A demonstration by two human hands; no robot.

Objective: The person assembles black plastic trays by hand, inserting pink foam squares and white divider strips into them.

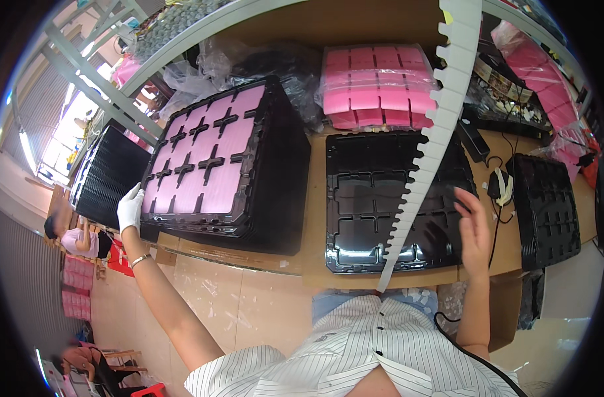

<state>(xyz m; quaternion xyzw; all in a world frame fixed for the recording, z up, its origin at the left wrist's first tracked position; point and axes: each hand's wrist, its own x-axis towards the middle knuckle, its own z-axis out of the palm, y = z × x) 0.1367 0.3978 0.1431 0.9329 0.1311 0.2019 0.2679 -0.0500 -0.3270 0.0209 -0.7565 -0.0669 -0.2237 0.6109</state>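
Note:
At the left, a tall stack of black plastic trays [282, 172] has pink foam sheet [206, 165] in the compartments of its top tray. My left hand [130, 208], in a white glove, rests at the near left edge of that tray with fingers stretched out. Before me lies a shiny black tray [361, 198] with no foam showing in it. My bare right hand [472, 228] hovers at its right side, fingers apart and slightly bent, holding nothing. Its dark reflection shows in the tray's surface.
Wrapped pink foam sheets [378, 86] lie behind the tray. A notched grey strip [441, 132] crosses the view before it. More black trays stand at right [547, 212] and far left [110, 175]. Cables [500, 185] lie at right. Other people [83, 241] work at left.

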